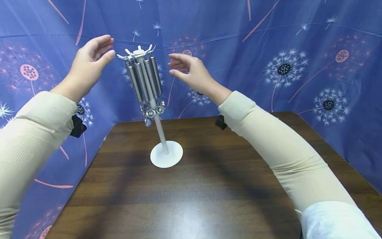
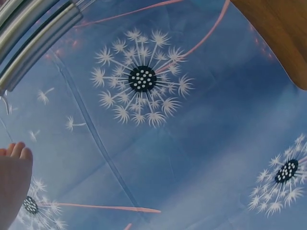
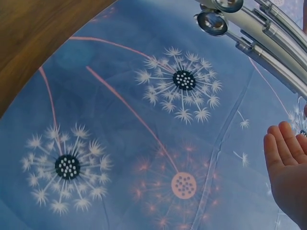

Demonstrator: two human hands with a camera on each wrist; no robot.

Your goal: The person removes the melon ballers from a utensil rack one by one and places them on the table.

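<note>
A white stand (image 1: 160, 131) rises from a round base (image 1: 176, 154) and appears tilted in the head view. From the hooks at its top (image 1: 138, 52) hang several metal utensils (image 1: 140, 81) with thick tubular handles and small round ends. One shiny rounded end (image 3: 212, 23) looks spoon-like in the right wrist view. My left hand (image 1: 89, 63) is raised left of the hooks, fingers loosely bent, holding nothing. On the other side my right hand (image 1: 191, 71) hovers, relaxed and apart from the utensils. In the left wrist view, handles (image 2: 38, 45) show above my left fingertips (image 2: 17, 151).
The stand's base rests on a dark brown wooden table (image 1: 191, 189), toward its far edge. Behind and beside the table hangs a blue cloth (image 1: 215, 30) printed with dandelions. A small black device (image 1: 78, 126) sits at the left wrist, another (image 1: 221, 122) at the right.
</note>
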